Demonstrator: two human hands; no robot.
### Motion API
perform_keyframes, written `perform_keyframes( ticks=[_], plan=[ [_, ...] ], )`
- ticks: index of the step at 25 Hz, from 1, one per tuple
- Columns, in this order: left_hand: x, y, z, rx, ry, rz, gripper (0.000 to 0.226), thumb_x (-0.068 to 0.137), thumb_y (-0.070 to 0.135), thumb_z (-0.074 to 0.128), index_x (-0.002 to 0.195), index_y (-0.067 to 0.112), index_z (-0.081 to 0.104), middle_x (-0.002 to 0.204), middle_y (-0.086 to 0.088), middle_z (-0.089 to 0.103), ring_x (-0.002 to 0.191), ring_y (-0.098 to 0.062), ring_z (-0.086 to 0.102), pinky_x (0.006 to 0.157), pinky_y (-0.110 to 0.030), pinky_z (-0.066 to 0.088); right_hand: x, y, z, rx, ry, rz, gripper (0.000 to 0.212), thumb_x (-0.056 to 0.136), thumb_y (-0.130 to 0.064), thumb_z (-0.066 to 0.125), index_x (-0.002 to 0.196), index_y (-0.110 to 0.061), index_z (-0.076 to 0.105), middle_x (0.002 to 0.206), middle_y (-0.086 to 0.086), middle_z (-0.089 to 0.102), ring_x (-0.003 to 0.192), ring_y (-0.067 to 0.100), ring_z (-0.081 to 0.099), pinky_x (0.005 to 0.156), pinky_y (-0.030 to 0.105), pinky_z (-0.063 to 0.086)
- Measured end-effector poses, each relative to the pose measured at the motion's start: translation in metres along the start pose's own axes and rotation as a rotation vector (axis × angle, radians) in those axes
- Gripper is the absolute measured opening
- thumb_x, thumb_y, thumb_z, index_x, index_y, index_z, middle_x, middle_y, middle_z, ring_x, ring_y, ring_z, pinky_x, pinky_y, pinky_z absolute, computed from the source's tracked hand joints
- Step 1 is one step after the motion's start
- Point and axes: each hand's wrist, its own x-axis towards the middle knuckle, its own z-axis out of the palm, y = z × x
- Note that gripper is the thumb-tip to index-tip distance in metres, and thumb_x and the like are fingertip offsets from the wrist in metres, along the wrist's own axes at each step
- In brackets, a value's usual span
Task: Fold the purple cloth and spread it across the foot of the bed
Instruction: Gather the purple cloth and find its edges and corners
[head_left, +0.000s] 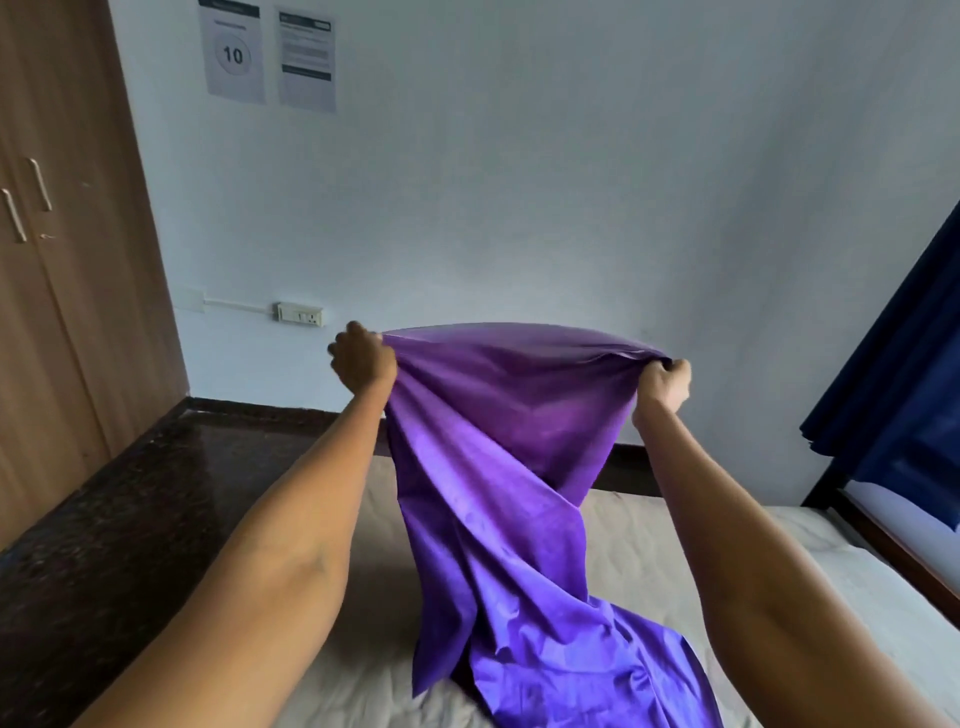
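Observation:
The purple cloth (498, 467) hangs in the air above the bed (649, 551), which has a pale beige sheet. My left hand (363, 358) grips the cloth's upper left corner and my right hand (665, 382) grips its upper right corner, both arms stretched forward. The top edge is pulled fairly taut between the hands. The cloth drapes down in folds, and its lower end lies crumpled on the sheet near the bottom of the view.
A wooden wardrobe (57, 291) stands at the left beside dark polished floor (119, 519). The white wall ahead carries a socket strip (300, 313) and two paper notices (270, 52). A dark blue curtain (904, 364) hangs at the right above another bed frame (893, 535).

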Motion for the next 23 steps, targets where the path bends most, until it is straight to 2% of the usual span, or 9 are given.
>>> perform_keyframes(
  ticks=[4,7,9,11,14,16,19,21,23],
  plan=[
    [0.004,-0.003,0.002,-0.538,-0.015,-0.298,0.003,0.098,0.013,0.033,0.098,0.009,0.033,0.126,-0.026,0.052,0.115,-0.037,0.053,0.096,-0.041,0.041,0.011,0.011,-0.011,-0.319,-0.094,-0.119,0.023,0.088,-0.009,0.04,0.107,-0.003,0.051,0.113,0.026,0.061,0.101,0.04,0.058,0.087,0.041,0.046],
    [-0.003,-0.004,0.016,-0.518,-0.131,-0.141,0.013,0.098,0.018,0.037,0.096,0.011,0.027,0.111,-0.026,0.057,0.102,-0.035,0.056,0.088,-0.04,0.04,0.01,0.008,-0.009,-0.637,-0.179,-0.382,0.024,0.088,-0.005,0.038,0.11,-0.004,0.048,0.109,0.031,0.06,0.098,0.046,0.058,0.078,0.042,0.046],
    [-0.011,-0.005,0.022,-0.477,-0.374,0.011,0.028,0.095,0.034,0.046,0.099,0.012,0.029,0.088,-0.009,0.05,0.08,-0.021,0.05,0.083,-0.033,0.036,0.01,0.005,-0.005,-0.694,-0.176,-0.453,0.027,0.088,-0.005,0.037,0.113,-0.005,0.049,0.11,0.031,0.061,0.099,0.046,0.058,0.079,0.042,0.046],
    [-0.016,-0.006,0.021,-0.235,-0.668,0.225,0.049,0.088,0.041,0.058,0.117,0.009,0.035,0.096,-0.001,0.043,0.087,-0.014,0.045,0.086,-0.029,0.034,0.018,0.005,0.0,-0.675,-0.11,-0.399,0.028,0.088,-0.006,0.038,0.113,-0.004,0.051,0.114,0.029,0.061,0.104,0.044,0.058,0.084,0.043,0.046],
    [-0.016,-0.027,0.032,0.463,-0.823,0.646,0.08,0.071,0.046,0.075,0.13,0.007,0.038,0.122,-0.011,0.052,0.112,-0.026,0.052,0.095,-0.034,0.042,0.041,0.016,-0.001,-0.818,-0.125,-0.356,0.032,0.087,-0.009,0.042,0.116,-0.006,0.054,0.118,0.027,0.06,0.11,0.043,0.057,0.09,0.043,0.046],
    [-0.007,-0.052,0.046,0.563,-0.913,0.601,0.068,0.075,0.039,0.073,0.129,0.009,0.045,0.13,-0.014,0.055,0.117,-0.028,0.053,0.096,-0.034,0.044,0.061,0.03,-0.001,-0.957,-0.303,-0.369,0.034,0.084,-0.009,0.045,0.115,-0.009,0.059,0.111,0.026,0.063,0.104,0.041,0.061,0.085,0.041,0.048],
    [-0.002,-0.065,0.06,0.5,-1.124,0.263,0.032,0.087,0.028,0.062,0.111,0.008,0.064,0.111,-0.014,0.066,0.097,-0.021,0.056,0.077,-0.027,0.043,0.078,0.047,0.01,-1.133,-0.717,-0.173,0.021,0.08,-0.007,0.045,0.083,-0.002,0.065,0.058,0.014,0.062,0.054,0.027,0.058,0.051,0.026,0.043],
    [0.008,-0.056,0.082,0.555,-1.003,0.161,0.03,0.09,0.021,0.05,0.111,0.003,0.062,0.118,-0.018,0.064,0.097,-0.024,0.058,0.08,-0.029,0.044,0.091,0.052,0.028,-1.264,-0.909,-0.016,0.023,0.083,-0.007,0.042,0.068,-0.002,0.059,0.038,0.003,0.053,0.038,0.018,0.046,0.039,0.018,0.034],
    [0.015,-0.04,0.108,0.623,-0.752,0.127,0.038,0.092,0.024,0.039,0.121,0.005,0.055,0.131,-0.019,0.056,0.116,-0.031,0.056,0.096,-0.036,0.044,0.091,0.042,0.059,-1.189,-0.99,0.119,0.026,0.089,-0.004,0.038,0.068,-0.003,0.052,0.036,0.003,0.053,0.03,0.015,0.049,0.033,0.015,0.037]
  ],
)
